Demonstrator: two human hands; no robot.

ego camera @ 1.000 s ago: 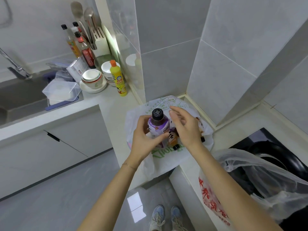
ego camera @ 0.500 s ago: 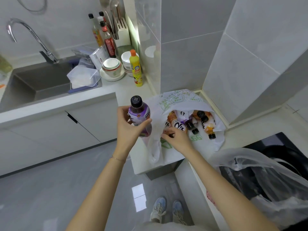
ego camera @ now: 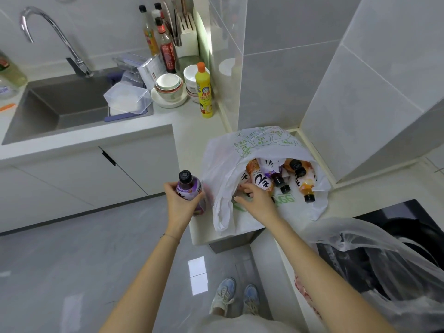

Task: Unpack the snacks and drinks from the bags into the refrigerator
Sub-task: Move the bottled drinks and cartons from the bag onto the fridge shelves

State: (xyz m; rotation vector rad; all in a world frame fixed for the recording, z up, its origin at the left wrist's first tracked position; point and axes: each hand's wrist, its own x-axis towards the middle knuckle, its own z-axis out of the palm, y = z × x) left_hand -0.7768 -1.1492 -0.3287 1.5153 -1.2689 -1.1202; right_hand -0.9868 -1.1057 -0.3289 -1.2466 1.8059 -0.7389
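- The purple bottle is gripped upright around its body by the left hand, just off the edge of the counter. It is probably parked there so that a second pick can be made with the other hand.
- The right hand is pushed into the mouth of the white bag, fingers loosely spread over a bottle. Whether anything is pinched cannot be told.
- The bag is laid on its side on the counter with its mouth turned toward the person, so the drinks are kept within easy reach.
- One bottle is counted in hand. At least three bottles in the bag are seen, black caps outward, and more may be hidden.
- Two bags are counted: the white one and a translucent bag to the right, whose contents cannot be made out.
- No refrigerator is seen, so unpacking is judged barely begun.
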